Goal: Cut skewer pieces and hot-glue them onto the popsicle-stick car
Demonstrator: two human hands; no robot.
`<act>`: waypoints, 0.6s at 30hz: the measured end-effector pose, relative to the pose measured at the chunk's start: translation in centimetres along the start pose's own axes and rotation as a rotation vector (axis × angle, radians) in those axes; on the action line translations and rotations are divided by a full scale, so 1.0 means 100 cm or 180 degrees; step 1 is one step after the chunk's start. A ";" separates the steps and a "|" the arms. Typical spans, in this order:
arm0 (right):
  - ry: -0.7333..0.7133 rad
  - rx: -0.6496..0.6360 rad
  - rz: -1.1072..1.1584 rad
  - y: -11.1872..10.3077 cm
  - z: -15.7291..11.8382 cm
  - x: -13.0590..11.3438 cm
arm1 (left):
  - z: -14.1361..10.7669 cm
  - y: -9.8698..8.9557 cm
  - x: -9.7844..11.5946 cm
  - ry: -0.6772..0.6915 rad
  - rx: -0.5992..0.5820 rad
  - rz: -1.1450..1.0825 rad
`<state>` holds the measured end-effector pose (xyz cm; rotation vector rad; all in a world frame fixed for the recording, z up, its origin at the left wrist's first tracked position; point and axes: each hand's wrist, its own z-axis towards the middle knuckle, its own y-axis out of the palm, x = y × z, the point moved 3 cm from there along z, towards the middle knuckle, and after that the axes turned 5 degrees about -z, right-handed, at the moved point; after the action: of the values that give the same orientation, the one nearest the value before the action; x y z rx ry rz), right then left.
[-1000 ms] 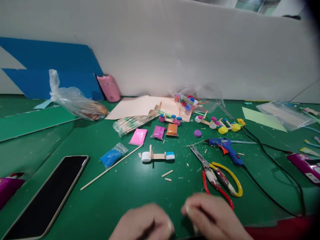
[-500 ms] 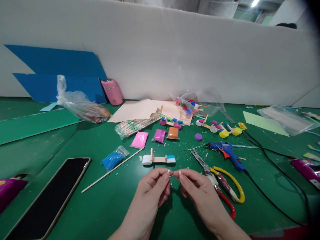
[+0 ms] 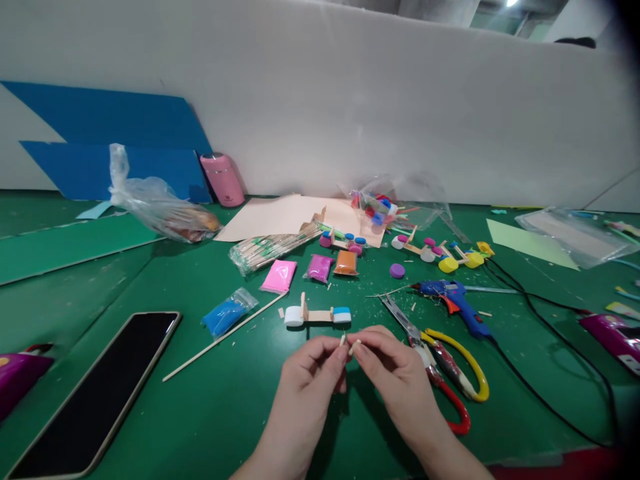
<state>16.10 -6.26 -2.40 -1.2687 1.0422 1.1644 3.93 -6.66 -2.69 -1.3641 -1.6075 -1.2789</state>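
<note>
My left hand (image 3: 311, 380) is closed in a pinch, with a short pale wooden stick piece (image 3: 343, 339) between thumb and finger. Close beside it, my right hand (image 3: 393, 377) pinches another short pale stick piece (image 3: 355, 347). Fingers hide most of both bits, and I cannot tell if they touch. Just beyond the hands lies a small wooden assembly (image 3: 319, 316) with white and blue round caps at its ends and an upright stick. Scissors (image 3: 425, 353) with yellow and red handles lie to the right, spread apart. A long thin stick (image 3: 225, 337) rests at the left.
A blue hot glue gun (image 3: 455, 303) with a black cable lies at the right. Several clay packets, such as a pink one (image 3: 279, 276), and bagged sticks (image 3: 275, 252) sit farther back. At the left are a phone (image 3: 100, 393) and a pink flask (image 3: 223, 180).
My hands have drawn slightly closer together, and the stick piece in my right hand has tilted. The camera view has shifted a little; the table items lie as before.
</note>
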 end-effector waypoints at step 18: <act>-0.0033 0.0793 -0.2515 -0.080 -0.021 0.032 | 0.007 0.002 -0.011 -0.0535 -0.0024 -0.1130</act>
<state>24.53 -7.76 -4.58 -1.2884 0.5531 0.4201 4.48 -6.39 -3.89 -1.2553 -2.0316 -1.4004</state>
